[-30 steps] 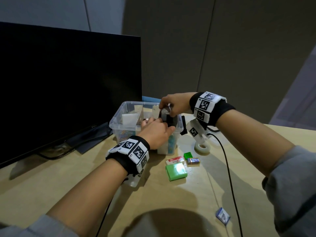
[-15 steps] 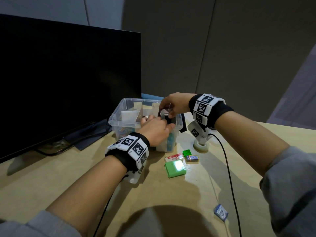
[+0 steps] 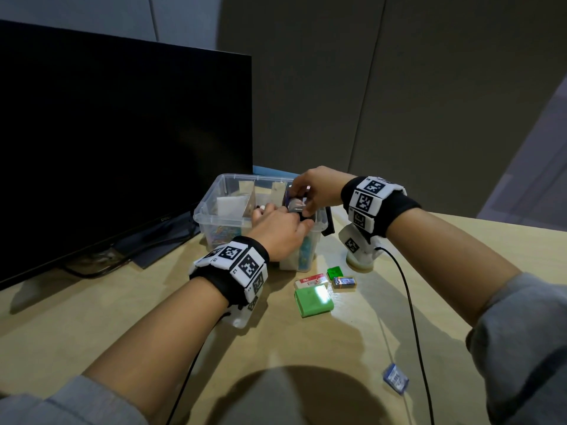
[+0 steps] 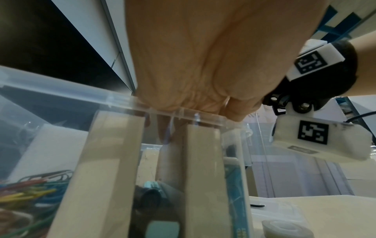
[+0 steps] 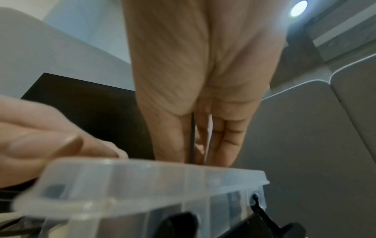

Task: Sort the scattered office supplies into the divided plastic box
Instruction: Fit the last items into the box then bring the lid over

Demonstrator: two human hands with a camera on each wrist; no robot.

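Centrally in the head view, both wrists bend down over the clear box point(image 3: 214, 210) w/ dividers: right hand point(image 3: 316, 188) pinches a small shiny item point(image 3: 296, 205) above its right end, left hand point(image 3: 277, 231) curled at the rim, grip unclear.

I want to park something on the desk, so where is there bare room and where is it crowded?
Bare desk lies between the monitor and the left forearm, and right of the cable. Crowded: the plastic box under both hands, and the green pad, eraser and tape roll beside it.
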